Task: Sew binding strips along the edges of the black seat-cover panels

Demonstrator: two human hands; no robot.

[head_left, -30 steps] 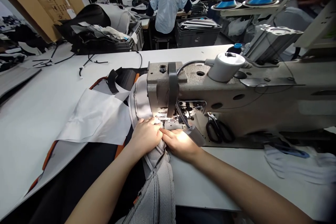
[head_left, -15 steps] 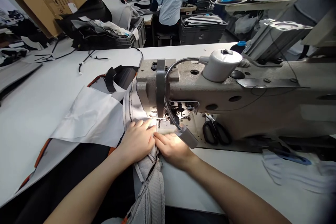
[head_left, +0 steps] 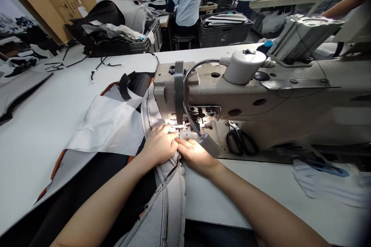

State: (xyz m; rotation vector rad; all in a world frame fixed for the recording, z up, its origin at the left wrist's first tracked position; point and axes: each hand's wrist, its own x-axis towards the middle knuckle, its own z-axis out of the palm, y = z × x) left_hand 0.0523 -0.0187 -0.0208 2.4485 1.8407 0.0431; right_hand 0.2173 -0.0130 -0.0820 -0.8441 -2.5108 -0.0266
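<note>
A long grey fabric piece [head_left: 173,204] with stitched seams and dark edging runs from my lap up to the head of a sewing machine [head_left: 208,92]. My left hand [head_left: 160,144] lies on the fabric just left of the presser foot, fingers stretched out and flat. Close beside it, my right hand [head_left: 197,156] has its thumb and fingers drawn together on the fabric's right edge. The spot under the needle is partly hidden by my fingers and the glare of the machine lamp [head_left: 210,144]. White fabric [head_left: 107,127] and black fabric [head_left: 116,177] spread out to the left.
Black-handled scissors [head_left: 240,141] lie on the machine bed to the right. A striped cloth [head_left: 315,183] is on the table beyond my right arm. Across the table a person in a light blue shirt [head_left: 188,2] sits near a grey crate [head_left: 224,32].
The view has shifted slightly, and the fabric near my lap lies flatter and wider. My hands keep their places by the presser foot. Another person's arm has appeared at the upper right.
</note>
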